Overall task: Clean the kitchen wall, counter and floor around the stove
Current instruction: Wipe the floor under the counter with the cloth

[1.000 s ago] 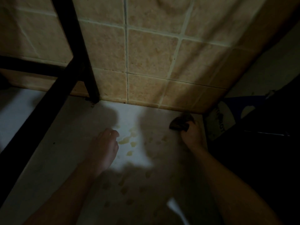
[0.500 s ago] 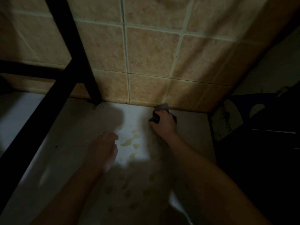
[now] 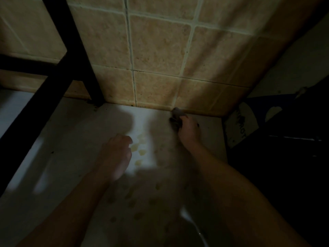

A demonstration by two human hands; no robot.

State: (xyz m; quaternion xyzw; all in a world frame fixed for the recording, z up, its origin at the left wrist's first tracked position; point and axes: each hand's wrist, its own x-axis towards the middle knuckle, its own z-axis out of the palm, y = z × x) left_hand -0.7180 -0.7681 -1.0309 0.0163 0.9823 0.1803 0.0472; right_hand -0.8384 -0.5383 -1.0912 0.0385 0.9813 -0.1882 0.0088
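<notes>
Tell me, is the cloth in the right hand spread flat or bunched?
Bunched: the right hand grips the cloth as a dark wad at the tiled wall's base.

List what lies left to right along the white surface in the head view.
Black frame bar → left hand → yellowish spots → dark cloth gripped by right hand → printed package.

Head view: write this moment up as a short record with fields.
right hand: grips a dark cloth at the seam where surface meets wall
left hand: on the white surface, holding nothing
stains: yellowish spots between the hands, more nearer the camera
wall: tan tiled wall, pale grout
frame: black frame at left, leg at the wall's foot
</notes>
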